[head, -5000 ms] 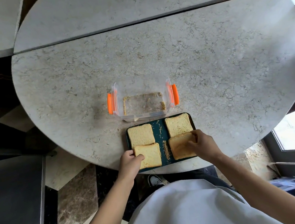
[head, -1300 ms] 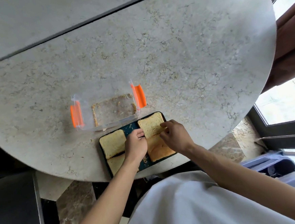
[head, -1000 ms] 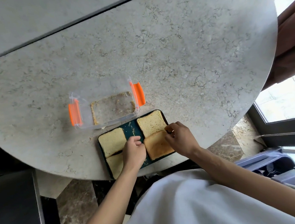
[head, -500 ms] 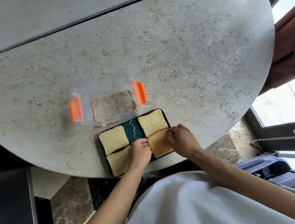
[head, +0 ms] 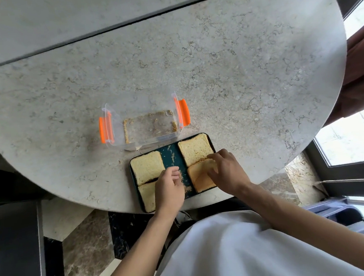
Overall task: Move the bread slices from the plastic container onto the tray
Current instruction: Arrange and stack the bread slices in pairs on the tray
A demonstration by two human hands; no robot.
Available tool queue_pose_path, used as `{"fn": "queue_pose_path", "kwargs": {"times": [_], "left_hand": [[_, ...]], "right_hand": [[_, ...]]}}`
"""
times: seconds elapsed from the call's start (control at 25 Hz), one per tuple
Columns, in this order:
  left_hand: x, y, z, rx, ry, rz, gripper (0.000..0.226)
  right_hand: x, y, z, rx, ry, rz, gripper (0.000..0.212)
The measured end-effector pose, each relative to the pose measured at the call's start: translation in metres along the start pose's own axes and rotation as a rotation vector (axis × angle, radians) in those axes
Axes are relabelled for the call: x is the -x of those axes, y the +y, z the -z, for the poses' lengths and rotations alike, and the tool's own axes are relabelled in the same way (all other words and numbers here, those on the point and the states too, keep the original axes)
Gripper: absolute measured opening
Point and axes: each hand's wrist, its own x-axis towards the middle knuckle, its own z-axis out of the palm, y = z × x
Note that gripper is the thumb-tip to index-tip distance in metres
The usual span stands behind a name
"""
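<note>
A dark teal tray lies at the table's near edge with bread slices in two columns and crumbs down its bare middle. The far left slice and far right slice lie flat and untouched. My left hand rests with curled fingers over the right part of the near left slice, hiding that edge. My right hand lies with spread fingers on the near right slice. Just beyond the tray stands the clear plastic container with orange clips, holding only crumbs.
The round stone table stretches far beyond the container, and a second slab joins it at the back. The tray overhangs the near rim slightly. A window frame is at the right, and marble floor lies below.
My left hand has slid left from the tray's middle onto the near left slice. My right hand has spread flat on the near right slice, which now lies level.
</note>
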Motion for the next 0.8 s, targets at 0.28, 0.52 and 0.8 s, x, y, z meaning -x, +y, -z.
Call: {"fn": "queue_pose_path", "kwargs": {"times": [0.28,0.52,0.8], "left_hand": [[0.008,-0.029,0.028,-0.429,0.015,-0.236,0.049],[-0.004,-0.044,0.04,-0.668,-0.013,-0.303,0.058],[-0.016,-0.044,0.041,-0.801,-0.104,-0.3,0.066]], "right_hand": [[-0.008,-0.038,-0.017,0.19,-0.083,0.204,0.06],[-0.019,-0.046,-0.04,0.313,-0.09,0.189,0.072],[-0.014,-0.047,-0.059,0.424,-0.088,0.124,0.08]]}}
